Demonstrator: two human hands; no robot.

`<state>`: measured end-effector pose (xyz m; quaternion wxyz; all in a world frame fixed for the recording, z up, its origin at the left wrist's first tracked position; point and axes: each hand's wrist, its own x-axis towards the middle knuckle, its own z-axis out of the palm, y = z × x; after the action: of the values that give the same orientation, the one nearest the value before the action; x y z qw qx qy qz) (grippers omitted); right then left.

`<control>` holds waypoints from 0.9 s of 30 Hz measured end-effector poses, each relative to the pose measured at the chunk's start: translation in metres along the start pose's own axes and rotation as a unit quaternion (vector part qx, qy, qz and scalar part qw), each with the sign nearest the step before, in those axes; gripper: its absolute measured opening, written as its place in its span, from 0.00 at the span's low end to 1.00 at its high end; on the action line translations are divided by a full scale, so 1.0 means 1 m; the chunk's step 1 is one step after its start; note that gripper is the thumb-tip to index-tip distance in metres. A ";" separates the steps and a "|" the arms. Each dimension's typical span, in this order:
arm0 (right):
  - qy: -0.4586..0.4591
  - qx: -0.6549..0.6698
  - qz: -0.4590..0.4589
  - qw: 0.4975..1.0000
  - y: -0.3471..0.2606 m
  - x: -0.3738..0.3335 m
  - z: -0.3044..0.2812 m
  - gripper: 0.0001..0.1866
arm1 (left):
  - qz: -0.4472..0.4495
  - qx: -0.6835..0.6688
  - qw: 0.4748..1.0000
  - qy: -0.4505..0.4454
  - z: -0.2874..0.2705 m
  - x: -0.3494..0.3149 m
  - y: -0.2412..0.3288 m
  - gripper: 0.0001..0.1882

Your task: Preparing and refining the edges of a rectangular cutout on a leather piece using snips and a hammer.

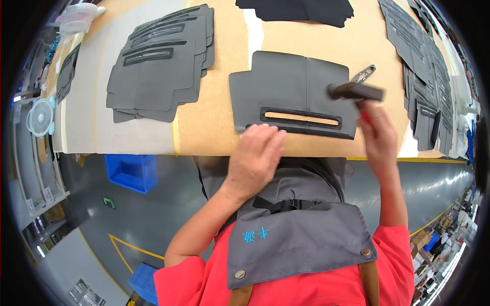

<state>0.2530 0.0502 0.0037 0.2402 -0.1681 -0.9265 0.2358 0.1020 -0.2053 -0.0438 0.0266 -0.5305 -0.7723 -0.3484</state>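
A dark grey flat panel lies on the table in front of me. Near its close edge it has a long slot framed in black, and a black strip runs along that edge. My left hand rests its fingers on the near-left part of this edge; the thumb is hidden. Raised over the panel's right side, my right hand is closed round the red handle of a hammer. The hammer's dark head is blurred by motion. Just behind it lies a slotted metal tool.
Stacked grey panels lie at the left and right of the table, with black sheets at the far side. A clear plastic container and small fan sit far left. Blue crates stand on the floor.
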 end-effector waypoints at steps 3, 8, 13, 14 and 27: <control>0.047 0.048 0.227 0.972 0.039 -0.006 -0.033 0.28 | -0.058 -0.003 0.997 0.043 -0.018 0.006 -0.018 0.17; 0.043 -0.149 0.256 0.954 0.107 -0.016 -0.074 0.26 | -0.188 -0.140 0.972 0.016 -0.029 0.038 -0.035 0.11; 0.039 -0.141 0.057 0.988 0.024 0.023 -0.034 0.19 | -0.239 -0.182 0.952 -0.058 -0.026 0.064 -0.046 0.06; -0.025 -0.054 0.035 0.998 0.006 0.029 -0.015 0.19 | -0.240 -0.176 0.953 -0.059 -0.027 0.064 -0.050 0.06; -0.146 0.020 -0.256 0.955 -0.030 0.037 0.095 0.24 | -0.311 -0.206 0.920 -0.120 -0.024 0.080 -0.057 0.06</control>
<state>0.1667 0.0071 -0.0403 0.1582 0.1157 -0.9586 0.2066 0.0110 -0.1662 -0.0216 -0.2854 -0.2954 -0.8071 -0.4241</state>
